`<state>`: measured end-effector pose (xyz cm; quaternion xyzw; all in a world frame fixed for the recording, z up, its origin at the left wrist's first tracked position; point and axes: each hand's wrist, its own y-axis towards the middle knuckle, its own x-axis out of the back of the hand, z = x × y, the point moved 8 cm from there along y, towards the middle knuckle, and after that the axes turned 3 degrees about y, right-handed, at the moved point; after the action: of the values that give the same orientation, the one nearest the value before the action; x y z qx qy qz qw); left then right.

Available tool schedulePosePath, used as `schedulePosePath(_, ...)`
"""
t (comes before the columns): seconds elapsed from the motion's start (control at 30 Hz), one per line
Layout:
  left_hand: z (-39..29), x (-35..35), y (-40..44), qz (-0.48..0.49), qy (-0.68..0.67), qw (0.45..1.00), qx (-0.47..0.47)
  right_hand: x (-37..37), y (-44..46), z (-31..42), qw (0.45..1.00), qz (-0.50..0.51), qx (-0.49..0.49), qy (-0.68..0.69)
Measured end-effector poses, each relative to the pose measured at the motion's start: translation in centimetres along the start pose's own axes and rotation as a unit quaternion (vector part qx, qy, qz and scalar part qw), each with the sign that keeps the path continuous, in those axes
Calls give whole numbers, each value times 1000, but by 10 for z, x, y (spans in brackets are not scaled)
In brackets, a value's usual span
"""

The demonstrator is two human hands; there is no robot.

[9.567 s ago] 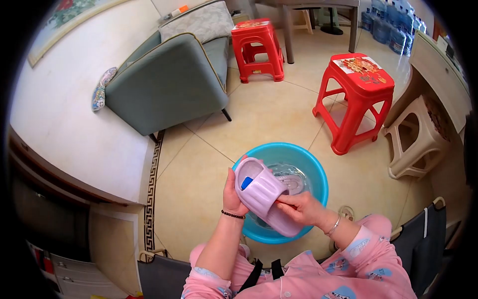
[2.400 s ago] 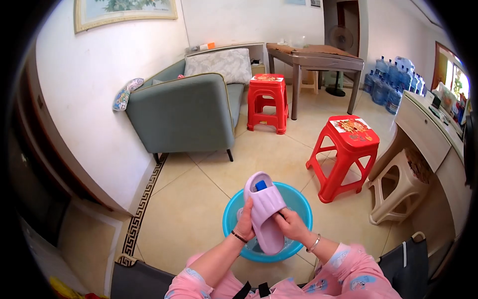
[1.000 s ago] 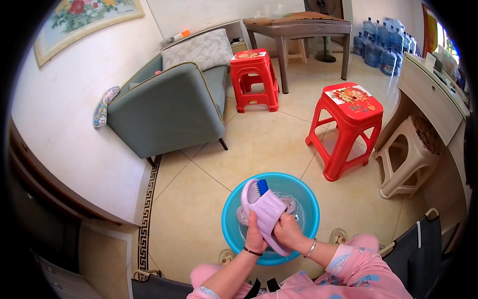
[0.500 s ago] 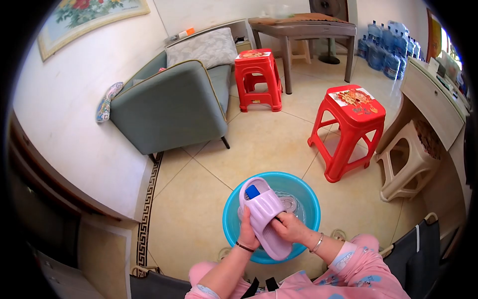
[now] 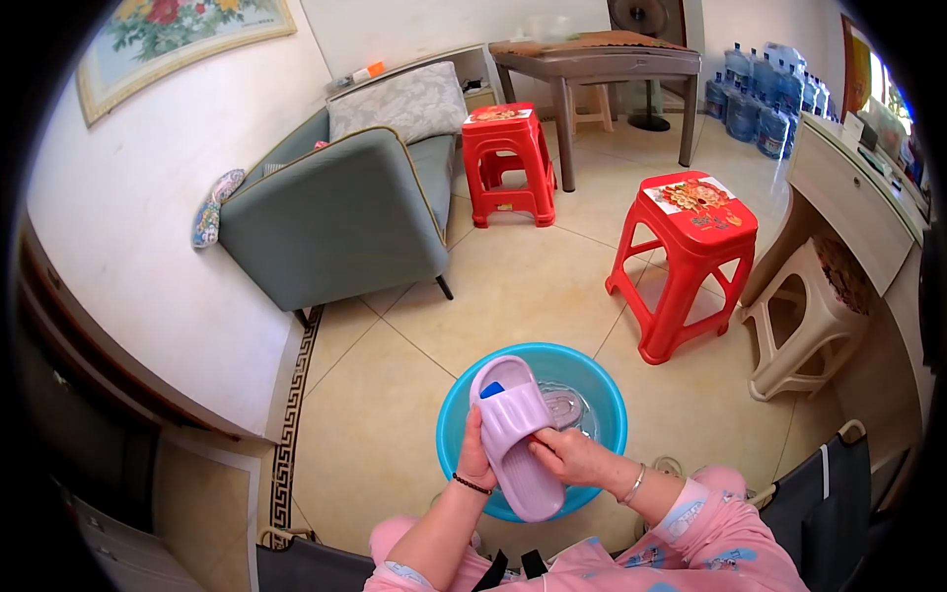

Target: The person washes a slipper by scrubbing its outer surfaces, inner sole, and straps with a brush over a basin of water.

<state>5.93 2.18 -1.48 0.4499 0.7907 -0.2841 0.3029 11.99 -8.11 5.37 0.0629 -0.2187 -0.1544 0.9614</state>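
A lilac slipper [image 5: 515,418] is held over a blue basin [image 5: 618,405] on the floor. My left hand [image 5: 473,454] is closed round its left edge. The fingers of my right hand [image 5: 567,454] are closed round a brush handle at the opening under the strap, mostly hidden. The brush's blue head [image 5: 491,391] shows on the other side of the strap, inside the toe end. Behind the held slipper, another pinkish slipper [image 5: 562,407] lies in the water in the basin.
Two red stools [image 5: 695,222] [image 5: 508,163] stand ahead, beyond the basin. A grey-green sofa [image 5: 330,222] is at the left. On the right, a beige stool [image 5: 814,316] is under a desk [image 5: 848,187]. A table [image 5: 602,64] and water bottles [image 5: 774,128] are at the back.
The blue brush head stuck out further at the toe opening a second ago; now less of it shows beyond the strap. The slipper and both hands have shifted slightly left.
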Motion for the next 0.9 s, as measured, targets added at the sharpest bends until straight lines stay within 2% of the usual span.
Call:
schedulePosePath(0.13,-2,7,4,-2,-28,1000,11,-10,-7,0,1000,2,5,-23)
schedulePosePath(0.2,-9,2,8,69,-60,995,41,-24,-15,1,991,44,-27,-127)
schedulePosePath(0.27,-2,18,14,59,-80,994,48,-26,-15,-3,989,43,-33,-139)
schedulePosePath(0.33,-12,23,16,-17,-35,999,-20,-22,-15,-3,991,56,-18,-116)
schedulePosePath(0.47,-24,20,17,-20,-67,997,-42,-18,-18,-2,990,73,-28,-117)
schedulePosePath(0.53,-20,13,15,-32,-43,997,-56,-8,-17,-6,990,-17,-46,-129)
schedulePosePath(0.63,-13,-6,7,-33,0,997,-68,-2,-7,-13,984,-71,-60,-155)
schedulePosePath(0.73,-7,-3,6,-24,29,996,-80,-6,-3,-17,981,-93,-47,-164)
schedulePosePath(0.77,-3,2,6,-50,45,995,-78,-9,-1,-21,981,-94,-46,-163)
schedulePosePath(0.83,3,6,6,-76,62,992,-78,-11,-1,-34,972,-109,-88,-187)
schedulePosePath(0.9,6,5,5,-67,76,991,-86,-11,1,-33,974,-119,-78,-176)
